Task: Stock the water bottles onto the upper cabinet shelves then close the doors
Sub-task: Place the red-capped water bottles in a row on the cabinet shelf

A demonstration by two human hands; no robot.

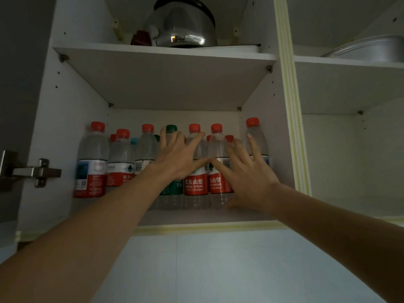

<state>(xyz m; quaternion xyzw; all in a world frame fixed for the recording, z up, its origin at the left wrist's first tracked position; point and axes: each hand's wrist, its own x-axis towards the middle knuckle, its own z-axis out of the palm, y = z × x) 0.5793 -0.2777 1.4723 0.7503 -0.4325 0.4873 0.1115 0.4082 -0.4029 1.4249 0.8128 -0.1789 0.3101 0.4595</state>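
Both hands flat and gripping nothing, left hand point(179, 158) and right hand point(247, 178) press the water bottles point(195, 169): full, heavyish, smooth plastic, likely best gripped mid-body at the label.

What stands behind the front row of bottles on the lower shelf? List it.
Behind the front row of bottles, caps of a second row peek out: red, light blue, and red. Their bodies are covered by the front bottles and both hands.

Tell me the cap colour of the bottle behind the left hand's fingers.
Dark green cap, seen in the head view; the neighbouring caps are red.
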